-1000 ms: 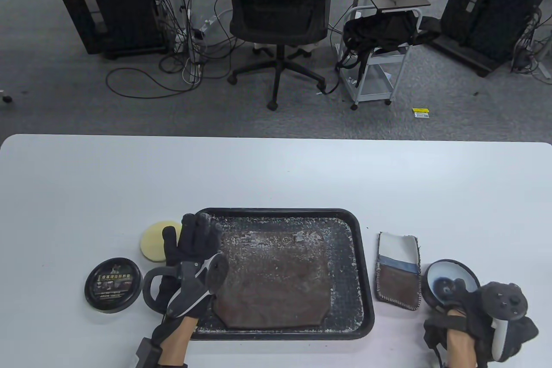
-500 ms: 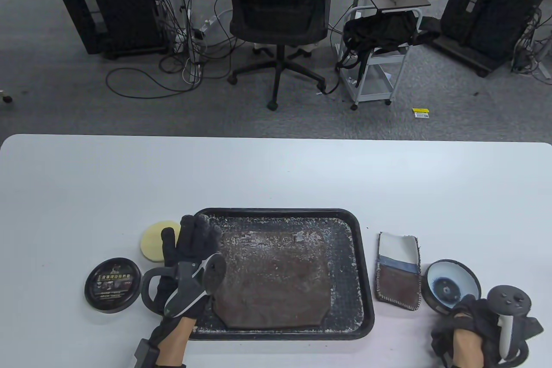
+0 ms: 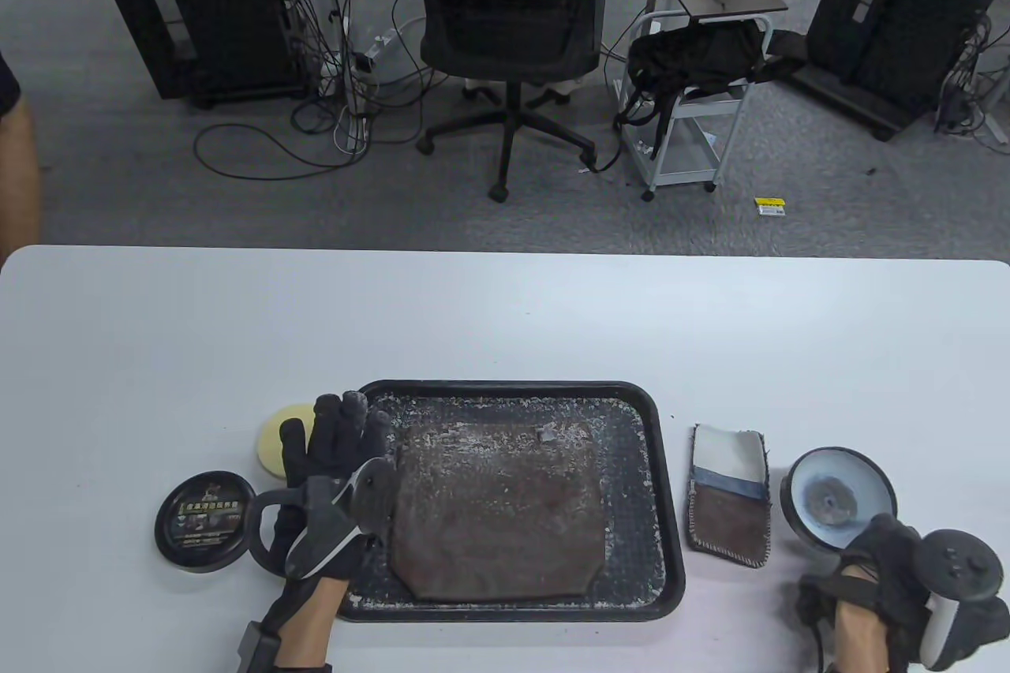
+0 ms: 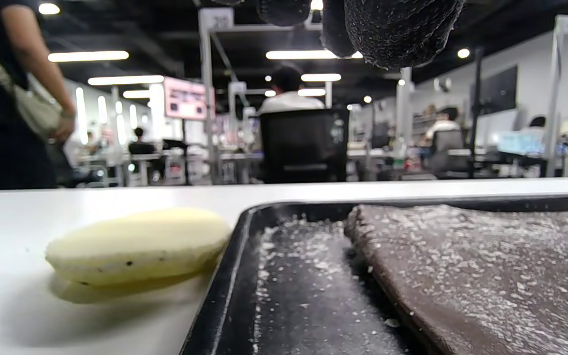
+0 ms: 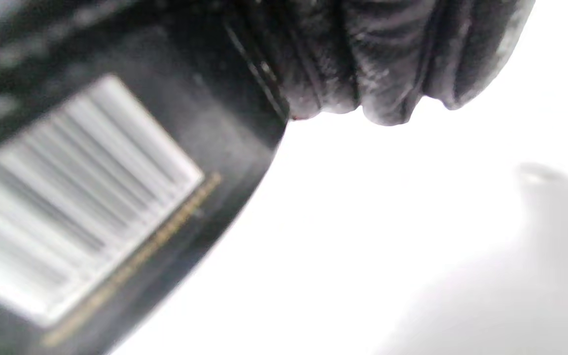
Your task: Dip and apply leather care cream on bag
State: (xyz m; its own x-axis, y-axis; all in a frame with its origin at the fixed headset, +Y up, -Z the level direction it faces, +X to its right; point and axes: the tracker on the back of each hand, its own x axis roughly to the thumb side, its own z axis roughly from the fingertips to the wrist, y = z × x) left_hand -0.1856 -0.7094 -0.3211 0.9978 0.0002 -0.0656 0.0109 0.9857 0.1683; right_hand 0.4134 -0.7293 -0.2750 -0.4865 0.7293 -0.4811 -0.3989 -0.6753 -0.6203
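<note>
Nearest, the right hand (image 3: 876, 570) sits at the table's (image 3: 505, 310) near right corner, fingers curled round the near rim of an open cream tin (image 3: 840, 498), which tips up toward the camera so its pale inside and a grey disc show. In the right wrist view the gloved fingers (image 5: 377, 74) wrap the tin's dark side wall by a barcode label (image 5: 67, 197); how firmly they clamp is unclear.

Left of that, the left hand (image 3: 335, 460) lies over the tray's (image 3: 671, 531) left edge with fingers straight and slightly spread, holding nothing; whether they touch the tray I cannot tell. The left wrist view shows its fingertips (image 4: 402, 29) hanging above the tray.

On the tray lies the brown bag (image 3: 497, 507), flat, speckled with white flecks, as is the tray floor around it. Just left of the hand sits a black lid (image 3: 207, 519), and beyond it a yellow sponge (image 3: 276, 440) beside the tray's far left corner, partly hidden by the fingers. Between tray and tin rests a small pouch (image 3: 730, 495), brown, blue and white.

Beyond the table stand an office chair (image 3: 509, 34), a cart (image 3: 686, 128), and cabinets; a person's arm (image 3: 20, 160) shows at the left edge.
</note>
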